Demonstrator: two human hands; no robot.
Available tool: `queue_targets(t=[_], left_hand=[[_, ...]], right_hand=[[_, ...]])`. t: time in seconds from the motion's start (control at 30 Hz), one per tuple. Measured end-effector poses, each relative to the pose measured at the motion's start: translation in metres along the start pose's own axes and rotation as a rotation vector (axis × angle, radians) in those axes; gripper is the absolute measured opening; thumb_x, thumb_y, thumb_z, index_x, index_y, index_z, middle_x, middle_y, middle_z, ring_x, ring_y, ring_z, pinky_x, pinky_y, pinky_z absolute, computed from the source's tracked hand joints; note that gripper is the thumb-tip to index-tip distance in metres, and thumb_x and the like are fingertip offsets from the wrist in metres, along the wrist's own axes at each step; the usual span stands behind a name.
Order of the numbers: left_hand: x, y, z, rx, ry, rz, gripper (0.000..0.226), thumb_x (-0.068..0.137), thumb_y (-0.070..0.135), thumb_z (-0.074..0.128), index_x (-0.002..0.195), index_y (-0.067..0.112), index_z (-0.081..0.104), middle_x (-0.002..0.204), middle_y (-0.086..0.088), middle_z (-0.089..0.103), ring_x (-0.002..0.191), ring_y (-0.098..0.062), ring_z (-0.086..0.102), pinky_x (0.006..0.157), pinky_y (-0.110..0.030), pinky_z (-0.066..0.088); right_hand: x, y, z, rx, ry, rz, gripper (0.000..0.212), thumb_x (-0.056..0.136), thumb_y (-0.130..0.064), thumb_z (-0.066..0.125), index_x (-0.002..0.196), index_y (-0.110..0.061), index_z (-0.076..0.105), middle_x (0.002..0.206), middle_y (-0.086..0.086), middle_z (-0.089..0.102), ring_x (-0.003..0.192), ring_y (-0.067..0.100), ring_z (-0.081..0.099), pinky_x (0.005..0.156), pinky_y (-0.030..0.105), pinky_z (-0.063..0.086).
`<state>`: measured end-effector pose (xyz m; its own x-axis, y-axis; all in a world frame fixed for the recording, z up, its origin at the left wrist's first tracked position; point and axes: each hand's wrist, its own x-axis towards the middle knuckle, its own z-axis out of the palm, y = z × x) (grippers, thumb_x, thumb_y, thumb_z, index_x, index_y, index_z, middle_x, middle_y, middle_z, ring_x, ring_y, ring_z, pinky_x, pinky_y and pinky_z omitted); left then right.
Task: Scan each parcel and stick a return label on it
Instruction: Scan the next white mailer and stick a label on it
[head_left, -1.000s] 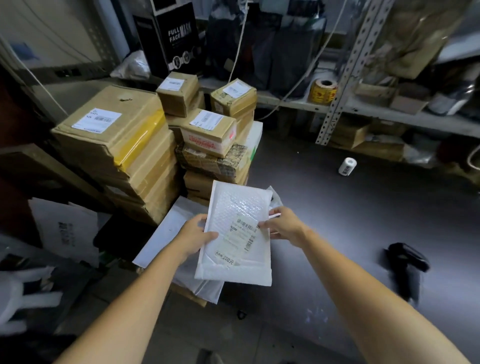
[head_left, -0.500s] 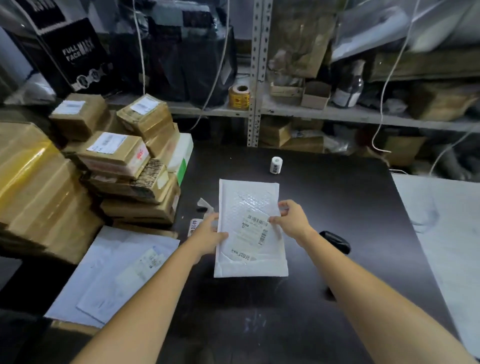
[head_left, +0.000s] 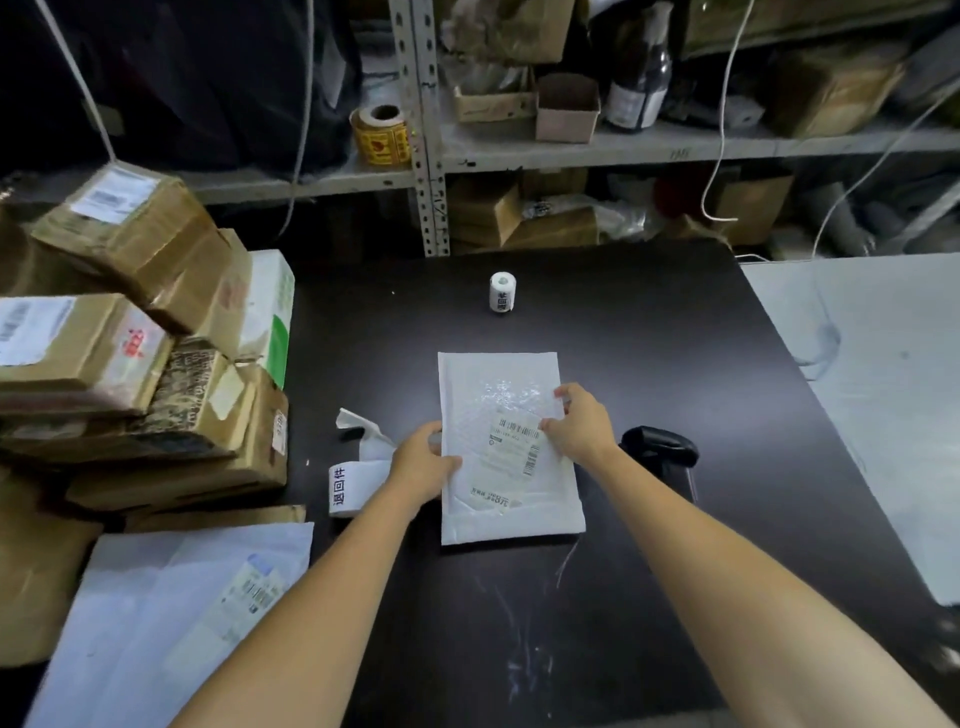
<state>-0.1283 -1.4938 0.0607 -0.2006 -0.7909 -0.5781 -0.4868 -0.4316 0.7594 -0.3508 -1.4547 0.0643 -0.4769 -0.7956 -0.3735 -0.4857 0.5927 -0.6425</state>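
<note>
The white bubble mailer has come off the parcel pile and now lies flat mid-way on the matte black table. Taped cardboard boxes are stacked at the left. The left hand grips the mailer's left edge and the right hand pinches its right edge, beside a black scanner. A small white label roll stands beyond.

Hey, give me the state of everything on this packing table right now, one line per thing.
bubble mailer: flat on the table, barcode label up.
left hand: grips the mailer's left edge.
right hand: holds its right edge.
barcode scanner: lying on the table, untouched.
small label roll: standing on end, untouched.
return-label strip: loose, curled, beside the left hand.
</note>
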Motion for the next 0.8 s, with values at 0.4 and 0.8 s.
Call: queue_targets(t=[0.4,0.8], left_hand=[[0.023,-0.005,0.005,0.236,0.029,0.061,0.039,0.087,0.014,0.066,0.124,0.020,0.055,0.106,0.000,0.065,0.095,-0.020,0.063,0.084,-0.037,0.054],[0.011,0.000,0.002,0.170,-0.002,-0.013,0.043,0.086,0.011,0.066,0.127,0.013,0.053,0.117,-0.010,0.064,0.103,-0.029,0.063,0.092,-0.047,0.054]], right_hand=[[0.009,0.000,0.004,-0.126,-0.040,0.026,0.048,0.092,-0.021,0.065,0.137,-0.012,0.051,0.138,0.011,0.053,0.120,0.028,0.056,0.096,0.034,0.045],[-0.048,0.024,-0.090,-0.489,0.213,0.056,0.069,0.090,-0.037,0.060,0.149,-0.018,0.031,0.155,0.011,0.024,0.141,0.033,0.022,0.109,0.047,0.034]])
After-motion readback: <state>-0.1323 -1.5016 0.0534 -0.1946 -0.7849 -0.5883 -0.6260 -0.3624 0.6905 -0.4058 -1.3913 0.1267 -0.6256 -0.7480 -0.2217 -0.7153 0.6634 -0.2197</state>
